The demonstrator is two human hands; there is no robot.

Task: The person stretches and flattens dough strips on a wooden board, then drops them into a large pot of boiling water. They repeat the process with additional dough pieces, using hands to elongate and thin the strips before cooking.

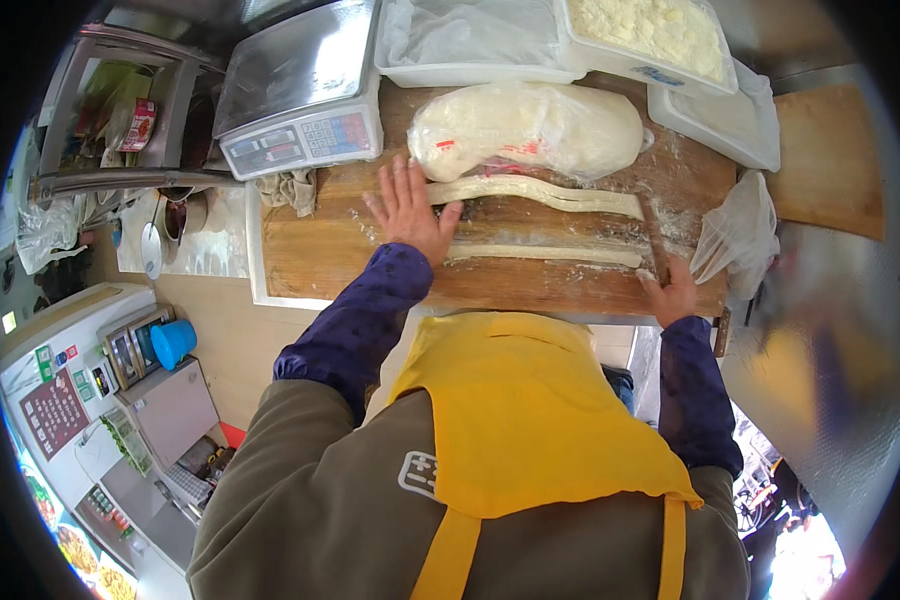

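Note:
My left hand (pixel 414 214) rests palm down with fingers spread, over the left end of a long strip of dough (pixel 540 191). A lengthwise groove shows in that strip. My right hand (pixel 673 294) grips a narrow brown tool (pixel 653 236), either a thin rolling pin or a blade seen edge-on; it stands crosswise at the strip's right end. A thinner dough strip (pixel 544 253) lies nearer to me, running between my hands. Both strips lie on a floured wooden board (pixel 345 259). Behind them sits a large mass of dough (pixel 525 127) wrapped in clear plastic.
A digital scale (pixel 300 139) stands at the back left, beside a crumpled cloth (pixel 287 191). Along the back are a plastic-lined white tub (pixel 480 73) and a tub of flour (pixel 649 37). A plastic bag (pixel 742 232) hangs at the board's right edge, near a metal wall (pixel 832 300).

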